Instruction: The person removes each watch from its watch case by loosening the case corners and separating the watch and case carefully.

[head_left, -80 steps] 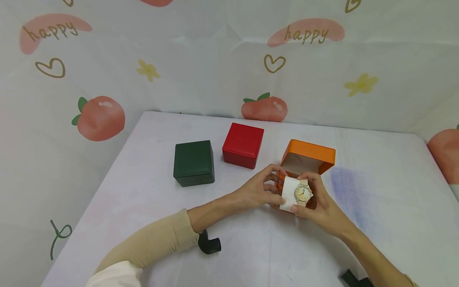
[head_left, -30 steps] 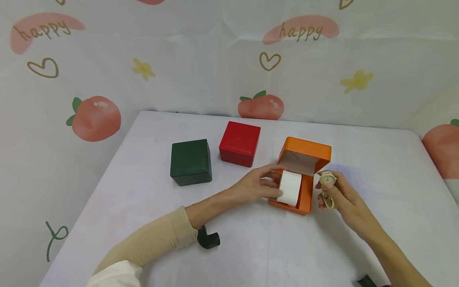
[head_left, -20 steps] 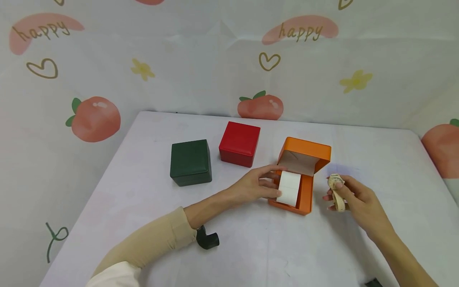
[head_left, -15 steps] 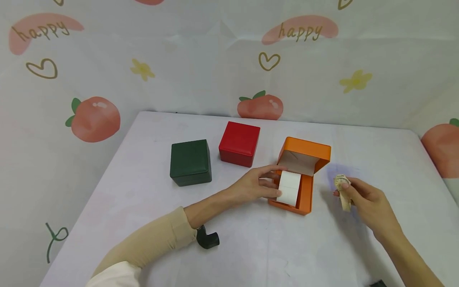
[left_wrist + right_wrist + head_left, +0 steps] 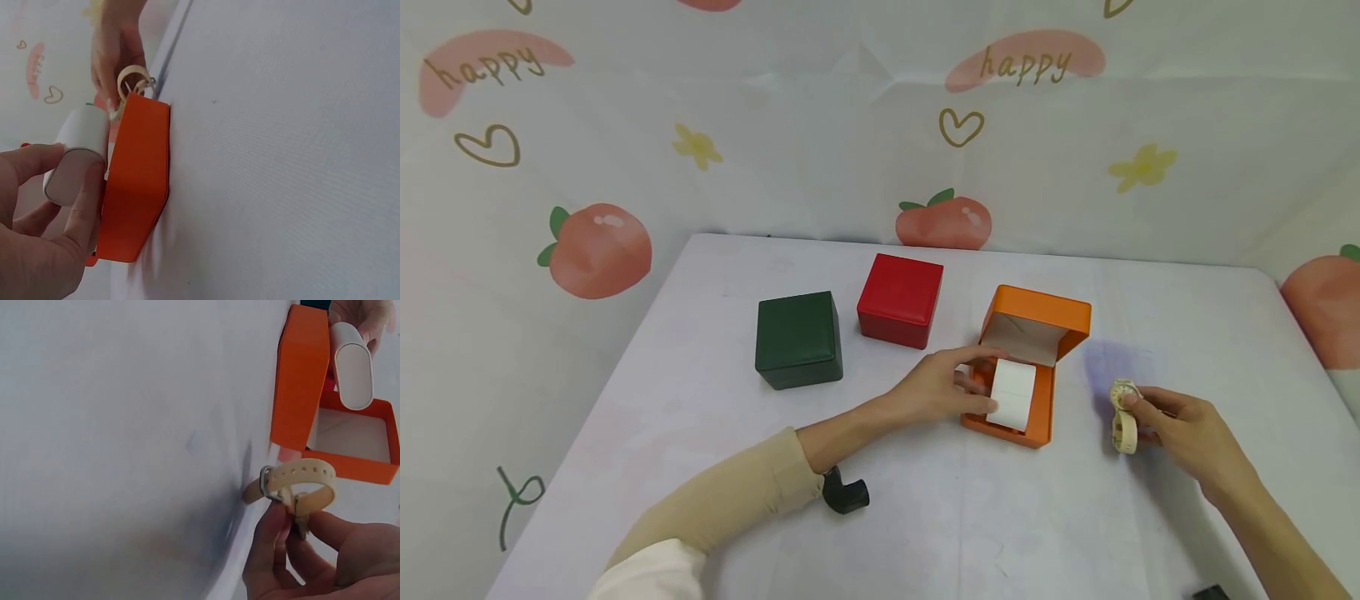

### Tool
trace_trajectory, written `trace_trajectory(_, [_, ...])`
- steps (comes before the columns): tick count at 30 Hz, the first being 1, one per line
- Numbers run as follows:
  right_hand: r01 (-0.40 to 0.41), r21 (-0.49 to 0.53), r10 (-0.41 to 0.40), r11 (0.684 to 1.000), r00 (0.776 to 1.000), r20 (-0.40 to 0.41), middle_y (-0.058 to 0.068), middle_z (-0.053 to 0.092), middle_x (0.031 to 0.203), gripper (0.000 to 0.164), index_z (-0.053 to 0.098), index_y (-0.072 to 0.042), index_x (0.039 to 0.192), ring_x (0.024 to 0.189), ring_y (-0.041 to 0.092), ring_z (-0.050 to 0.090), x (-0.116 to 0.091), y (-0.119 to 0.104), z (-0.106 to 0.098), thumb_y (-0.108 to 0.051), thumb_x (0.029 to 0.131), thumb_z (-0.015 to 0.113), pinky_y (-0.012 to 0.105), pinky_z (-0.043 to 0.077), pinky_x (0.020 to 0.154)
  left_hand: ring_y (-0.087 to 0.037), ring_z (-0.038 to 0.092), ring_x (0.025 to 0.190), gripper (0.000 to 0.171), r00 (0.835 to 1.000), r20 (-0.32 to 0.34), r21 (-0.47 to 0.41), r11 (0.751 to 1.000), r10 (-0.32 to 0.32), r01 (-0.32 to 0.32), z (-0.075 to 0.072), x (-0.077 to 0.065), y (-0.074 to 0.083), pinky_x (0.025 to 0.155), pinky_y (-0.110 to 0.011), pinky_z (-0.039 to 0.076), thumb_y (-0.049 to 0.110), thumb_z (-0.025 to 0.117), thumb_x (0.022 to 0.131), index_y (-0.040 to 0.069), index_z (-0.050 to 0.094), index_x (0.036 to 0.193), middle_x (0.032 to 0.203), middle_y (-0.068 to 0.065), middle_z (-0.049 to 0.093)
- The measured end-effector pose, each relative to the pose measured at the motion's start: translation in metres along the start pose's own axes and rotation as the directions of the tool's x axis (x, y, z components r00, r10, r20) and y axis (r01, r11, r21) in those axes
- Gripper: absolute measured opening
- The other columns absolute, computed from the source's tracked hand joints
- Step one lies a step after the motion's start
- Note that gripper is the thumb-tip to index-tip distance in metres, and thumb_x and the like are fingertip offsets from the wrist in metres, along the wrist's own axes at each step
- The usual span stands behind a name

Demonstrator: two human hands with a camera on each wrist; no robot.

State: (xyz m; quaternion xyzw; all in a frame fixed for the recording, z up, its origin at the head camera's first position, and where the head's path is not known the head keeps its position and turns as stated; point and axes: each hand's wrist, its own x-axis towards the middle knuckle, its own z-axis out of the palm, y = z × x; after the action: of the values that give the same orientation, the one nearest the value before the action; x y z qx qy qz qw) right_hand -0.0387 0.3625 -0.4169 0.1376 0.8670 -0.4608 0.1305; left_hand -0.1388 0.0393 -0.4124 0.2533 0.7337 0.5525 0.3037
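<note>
My left hand [image 5: 936, 387] holds a white watch cushion [image 5: 1012, 392] by its ends, fingers on one end and thumb near the front. In the left wrist view the cushion [image 5: 87, 131] sits raised above the rim of the orange watch box [image 5: 1042, 417], whose lid stands up at the back. To the right of the box, my right hand [image 5: 1195, 437] pinches a cream wristwatch [image 5: 1125, 429] by its case, thumb over the dial. Its strap [image 5: 306, 469] is buckled into a loop that hangs down, above the table.
A red box [image 5: 901, 300] with its lid down stands left of the orange one. Further left is a dark green box [image 5: 799, 340], also closed. Black wrist-camera parts [image 5: 846, 493] show by the left wrist. Behind the white table [image 5: 895, 533] hangs a printed cloth [image 5: 820, 108].
The watch was round the cushion at first; my right hand has drawn it off and carried it right. Just now the cushion in my left hand has shifted slightly right.
</note>
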Motion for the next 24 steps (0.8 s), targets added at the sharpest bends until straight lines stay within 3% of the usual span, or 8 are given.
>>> trace_trajectory(4, [0.010, -0.035, -0.009, 0.999, 1.000, 0.010, -0.004, 0.069, 0.100, 0.066, 0.045, 0.016, 0.138, 0.077, 0.004, 0.068, 0.002, 0.005, -0.002, -0.038, 0.102, 0.055, 0.017, 0.052, 0.068, -0.004, 0.067, 0.085, 0.061, 1.000, -0.026, 0.084, 0.996, 0.011, -0.009, 0.002, 0.003, 0.003, 0.073, -0.021, 0.055, 0.010, 0.079, 0.084, 0.020, 0.056, 0.140, 0.120, -0.001, 0.058])
trace_trajectory(9, [0.055, -0.058, -0.058, 0.997, 0.997, -0.043, -0.013, 0.067, 0.089, 0.058, 0.051, 0.013, 0.133, 0.074, -0.001, 0.062, 0.003, 0.009, -0.003, -0.034, 0.100, 0.061, 0.021, 0.055, 0.065, -0.002, 0.066, 0.084, 0.061, 0.998, -0.026, 0.178, 0.983, 0.057, -0.052, 0.005, 0.004, 0.008, 0.073, -0.019, 0.055, 0.009, 0.080, 0.083, 0.017, 0.056, 0.139, 0.113, 0.000, 0.063])
trace_trajectory(16, [0.028, -0.127, -0.035, 0.991, 0.998, -0.053, 0.001, 0.071, 0.093, 0.061, 0.053, 0.011, 0.133, 0.072, 0.001, 0.066, 0.003, 0.012, -0.007, -0.038, 0.098, 0.063, 0.018, 0.051, 0.064, -0.005, 0.064, 0.090, 0.060, 0.996, -0.032, 0.257, 0.964, 0.086, -0.075, 0.008, 0.006, 0.010, 0.076, -0.015, 0.052, 0.010, 0.081, 0.083, 0.017, 0.056, 0.137, 0.103, 0.003, 0.066])
trace_trajectory(20, [0.005, -0.182, -0.014, 0.983, 0.999, -0.052, 0.007, 0.073, 0.095, 0.065, 0.055, 0.009, 0.133, 0.072, 0.004, 0.069, 0.004, 0.013, -0.009, -0.042, 0.096, 0.065, 0.016, 0.047, 0.064, -0.005, 0.061, 0.091, 0.059, 0.991, -0.038, 0.345, 0.932, 0.129, -0.108, 0.009, 0.008, 0.010, 0.074, -0.014, 0.050, 0.014, 0.082, 0.082, 0.015, 0.058, 0.137, 0.110, 0.001, 0.060])
trace_trajectory(24, [0.031, -0.196, -0.043, 0.980, 0.997, -0.058, 0.009, 0.072, 0.095, 0.060, 0.058, 0.009, 0.129, 0.071, 0.005, 0.070, 0.004, 0.015, -0.007, -0.039, 0.094, 0.068, 0.016, 0.049, 0.063, -0.004, 0.058, 0.093, 0.058, 0.988, -0.045, 0.414, 0.903, 0.146, -0.115, 0.009, 0.009, 0.010, 0.073, -0.013, 0.049, 0.018, 0.081, 0.083, 0.015, 0.060, 0.137, 0.117, -0.001, 0.056])
